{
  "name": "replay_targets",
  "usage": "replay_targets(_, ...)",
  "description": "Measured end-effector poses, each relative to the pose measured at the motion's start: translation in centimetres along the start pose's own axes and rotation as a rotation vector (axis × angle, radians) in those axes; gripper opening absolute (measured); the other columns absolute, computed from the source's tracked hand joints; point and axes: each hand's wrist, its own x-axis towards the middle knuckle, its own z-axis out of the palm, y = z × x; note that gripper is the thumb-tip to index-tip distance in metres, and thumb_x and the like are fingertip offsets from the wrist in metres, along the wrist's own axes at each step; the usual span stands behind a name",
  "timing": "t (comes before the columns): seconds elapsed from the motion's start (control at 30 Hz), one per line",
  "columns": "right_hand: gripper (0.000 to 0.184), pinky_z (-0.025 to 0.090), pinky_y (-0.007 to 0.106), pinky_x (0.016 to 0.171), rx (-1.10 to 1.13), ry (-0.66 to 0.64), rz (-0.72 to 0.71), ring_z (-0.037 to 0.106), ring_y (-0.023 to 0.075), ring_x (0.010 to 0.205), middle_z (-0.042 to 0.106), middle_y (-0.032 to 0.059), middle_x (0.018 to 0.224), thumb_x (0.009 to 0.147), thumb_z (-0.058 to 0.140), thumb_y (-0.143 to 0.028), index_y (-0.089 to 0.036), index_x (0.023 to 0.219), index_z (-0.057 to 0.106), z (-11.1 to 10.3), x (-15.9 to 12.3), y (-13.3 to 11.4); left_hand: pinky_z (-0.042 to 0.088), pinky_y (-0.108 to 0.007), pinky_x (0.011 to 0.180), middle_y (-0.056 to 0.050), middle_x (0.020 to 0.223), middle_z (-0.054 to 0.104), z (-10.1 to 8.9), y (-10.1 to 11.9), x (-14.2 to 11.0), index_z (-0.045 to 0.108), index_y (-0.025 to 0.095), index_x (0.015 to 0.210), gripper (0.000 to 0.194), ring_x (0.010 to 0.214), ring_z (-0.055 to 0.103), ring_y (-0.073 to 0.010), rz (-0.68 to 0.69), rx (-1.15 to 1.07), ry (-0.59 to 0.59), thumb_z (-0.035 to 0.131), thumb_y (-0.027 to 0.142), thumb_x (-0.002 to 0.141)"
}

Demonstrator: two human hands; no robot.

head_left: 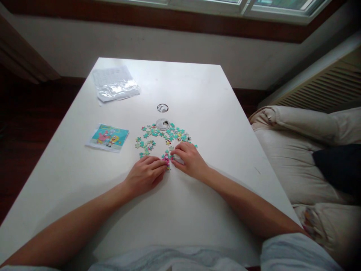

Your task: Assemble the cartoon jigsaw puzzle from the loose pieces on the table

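A small joined patch of pink and green jigsaw puzzle pieces point(166, 158) lies on the white table. My left hand point(147, 171) is closed at its left side, with the fingertips pressed on the patch and covering part of it. At the patch's right edge, my right hand point(190, 160) pinches a small jigsaw puzzle piece point(172, 157) between thumb and forefinger. Loose green and yellow jigsaw pieces point(180, 133) form an arc beyond both hands, with another cluster of pieces point(145, 146) to the left. A picture card point(109, 138) showing cartoon figures rests left of the pieces.
At the table's far left lies a clear plastic bag with papers point(117, 84). Two round metallic discs point(163, 124) sit in the middle, the nearer touching the loose pieces. A beige sofa point(287, 162) stands beyond the right edge of the table point(225, 109).
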Motion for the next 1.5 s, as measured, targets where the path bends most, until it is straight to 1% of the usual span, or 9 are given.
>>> replay_targets(0.17,0.017,0.043,0.042,0.096,0.004,-0.01,-0.011,0.057,0.0252,0.105,0.066,0.0079,0.105,0.096,0.069,-0.034,-0.024,0.11,0.07,0.01,0.09,-0.03,0.051,-0.04,0.097,-0.006,0.126,0.074,-0.04,0.1,0.03,0.072,0.02,0.118,0.024,0.11,0.066,-0.0216,0.0,0.003,0.0,0.053,0.024,0.103)
replay_targets(0.37,0.016,0.043,0.042,0.095,-0.015,-0.012,0.008,0.057,0.0262,0.105,0.066,0.0088,0.106,0.096,0.07,-0.037,-0.023,0.104,0.068,0.13,0.14,0.05,0.05,-0.041,0.097,-0.004,0.127,0.074,0.01,0.09,0.04,0.071,0.019,0.117,0.024,0.11,0.066,-0.0218,-0.001,0.005,0.002,0.053,0.023,0.102)
replay_targets(0.57,0.009,0.042,0.042,0.095,0.021,-0.005,0.046,0.057,0.0256,0.103,0.066,0.0076,0.103,0.096,0.069,-0.03,-0.023,0.098,0.066,0.23,0.17,-0.03,0.05,-0.041,0.096,-0.005,0.127,0.074,-0.03,0.05,0.04,0.071,0.02,0.118,0.024,0.11,0.066,-0.0223,0.0,-0.01,0.007,0.053,0.024,0.103)
replay_targets(0.67,0.009,0.043,0.042,0.095,0.025,-0.003,0.046,0.057,0.0259,0.105,0.066,0.0079,0.105,0.097,0.067,-0.029,-0.023,0.104,0.066,0.16,0.14,0.0,0.05,-0.041,0.096,-0.005,0.127,0.074,0.04,0.02,0.0,0.071,0.02,0.117,0.024,0.11,0.066,-0.0222,-0.007,-0.014,0.003,0.053,0.024,0.103)
replay_targets(0.77,0.015,0.043,0.042,0.095,0.02,-0.001,0.041,0.057,0.0261,0.106,0.067,0.0086,0.108,0.098,0.064,-0.027,-0.023,0.113,0.066,0.08,0.09,0.08,0.05,-0.04,0.096,-0.005,0.127,0.074,0.12,-0.01,-0.07,0.072,0.02,0.117,0.023,0.111,0.066,-0.0219,-0.006,-0.018,0.002,0.053,0.024,0.103)
replay_targets(0.87,0.018,0.043,0.041,0.093,-0.018,-0.004,0.02,0.057,0.0257,0.104,0.066,0.0086,0.107,0.099,0.063,-0.025,-0.023,0.116,0.067,0.01,0.12,0.11,0.051,-0.04,0.096,-0.005,0.126,0.074,0.16,-0.04,-0.1,0.072,0.019,0.116,0.024,0.11,0.066,-0.0222,-0.003,-0.017,0.007,0.053,0.024,0.103)
replay_targets(1.0,0.016,0.042,0.04,0.09,-0.057,-0.026,0.012,0.056,0.0252,0.103,0.066,0.0086,0.105,0.1,0.062,-0.026,-0.024,0.115,0.068,-0.13,0.26,0.05,0.051,-0.041,0.096,-0.006,0.126,0.074,0.11,-0.07,-0.05,0.072,0.019,0.117,0.025,0.11,0.066,-0.0223,-0.004,-0.015,0.005,0.052,0.024,0.103)
replay_targets(1.2,0.013,0.042,0.041,0.092,-0.031,-0.057,0.06,0.056,0.0265,0.106,0.065,0.0088,0.107,0.096,0.07,-0.03,-0.022,0.107,0.067,-0.43,0.28,-0.02,0.051,-0.04,0.097,-0.005,0.126,0.074,0.15,-0.1,-0.05,0.072,0.02,0.117,0.024,0.11,0.066,-0.0222,-0.013,-0.032,0.008,0.053,0.024,0.103)
replay_targets(1.5,0.014,0.041,0.042,0.096,-0.004,-0.04,0.065,0.056,0.0261,0.106,0.065,0.0081,0.106,0.095,0.071,-0.031,-0.023,0.106,0.067,-0.1,0.18,-0.19,0.053,-0.04,0.096,-0.006,0.124,0.075,0.09,-0.01,0.1,0.072,0.021,0.118,0.025,0.109,0.067,-0.0219,-0.006,-0.036,0.029,0.053,0.024,0.102)
